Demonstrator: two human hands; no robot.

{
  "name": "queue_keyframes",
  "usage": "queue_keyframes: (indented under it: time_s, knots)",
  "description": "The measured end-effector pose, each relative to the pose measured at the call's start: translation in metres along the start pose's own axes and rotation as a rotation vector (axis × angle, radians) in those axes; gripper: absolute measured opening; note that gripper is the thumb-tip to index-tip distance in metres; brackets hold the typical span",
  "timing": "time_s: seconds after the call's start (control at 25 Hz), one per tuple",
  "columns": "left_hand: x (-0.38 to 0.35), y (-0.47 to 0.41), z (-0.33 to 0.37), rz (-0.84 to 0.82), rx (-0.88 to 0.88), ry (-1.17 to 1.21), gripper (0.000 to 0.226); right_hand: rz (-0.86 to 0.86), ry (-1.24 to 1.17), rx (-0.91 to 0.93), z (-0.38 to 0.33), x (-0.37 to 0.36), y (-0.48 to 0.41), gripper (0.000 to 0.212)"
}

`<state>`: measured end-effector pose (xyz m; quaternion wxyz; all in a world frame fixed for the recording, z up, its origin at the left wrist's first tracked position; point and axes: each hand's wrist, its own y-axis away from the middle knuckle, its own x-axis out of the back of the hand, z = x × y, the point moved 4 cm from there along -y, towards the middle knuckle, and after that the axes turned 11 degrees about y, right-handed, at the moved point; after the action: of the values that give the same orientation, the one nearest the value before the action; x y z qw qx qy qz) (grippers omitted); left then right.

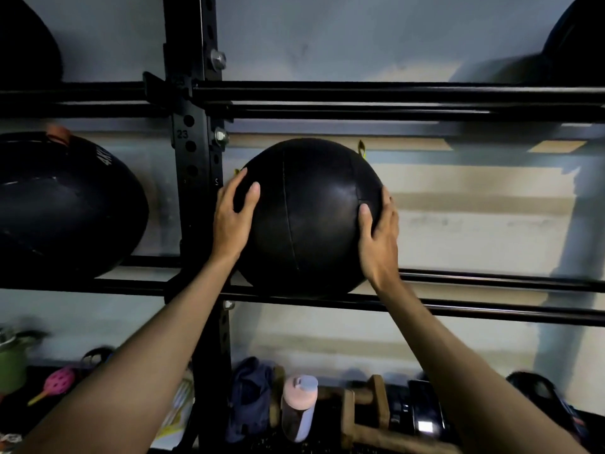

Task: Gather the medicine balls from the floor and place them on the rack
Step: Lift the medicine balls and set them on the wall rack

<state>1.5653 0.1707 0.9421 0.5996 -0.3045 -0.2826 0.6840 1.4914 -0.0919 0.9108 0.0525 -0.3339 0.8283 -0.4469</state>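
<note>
A black leather medicine ball point(307, 217) with stitched seams sits on the middle rails of the black rack point(474, 309), just right of the upright post. My left hand point(234, 217) lies flat against the ball's left side, fingers spread. My right hand point(379, 234) cups its right side, thumb on the front. Another black ball marked 4K point(62, 204) rests on the same level to the left. Two more dark balls point(26, 44) point(579, 47) sit on the upper rails at the corners.
The rack's upright post point(196, 178) stands between the two middle balls. Below, on the floor, lie a pink bottle point(299, 407), wooden push-up handles point(363, 411), a blue cloth point(252, 394), a pink perforated ball point(59, 383) and a green pot point(11, 365).
</note>
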Motion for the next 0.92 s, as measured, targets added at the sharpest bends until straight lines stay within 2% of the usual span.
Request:
queue_keyframes:
  time_s: [0.12, 0.28, 0.4, 0.48, 0.56, 0.72, 0.92]
  knots:
    - [0.004, 0.0, -0.003, 0.006, 0.017, -0.011, 0.052, 0.009, 0.048, -0.001, -0.003, -0.005, -0.004, 0.065]
    - [0.0, 0.014, 0.009, -0.004, 0.082, -0.046, 0.056, -0.112, 0.065, -0.013, -0.001, 0.007, -0.002, 0.07]
    - [-0.005, 0.054, 0.008, 0.105, 0.065, -0.068, 0.059, -0.179, 0.079, -0.055, 0.001, 0.031, 0.015, 0.07]
    - [-0.012, 0.098, 0.001, 0.206, 0.012, -0.11, 0.058, -0.168, 0.114, -0.074, 0.013, 0.048, 0.044, 0.064]
    - [-0.028, 0.151, -0.012, 0.219, -0.054, -0.17, 0.05, -0.169, 0.152, -0.069, 0.035, 0.061, 0.087, 0.047]
    - [-0.081, 0.255, -0.033, 0.006, -0.048, -0.223, 0.035, -0.285, 0.294, -0.104, 0.085, 0.086, 0.182, 0.028]
    - [-0.167, 0.369, -0.06, -0.486, 0.03, -0.315, 0.016, -0.497, 0.579, -0.238, 0.167, 0.149, 0.279, 0.023]
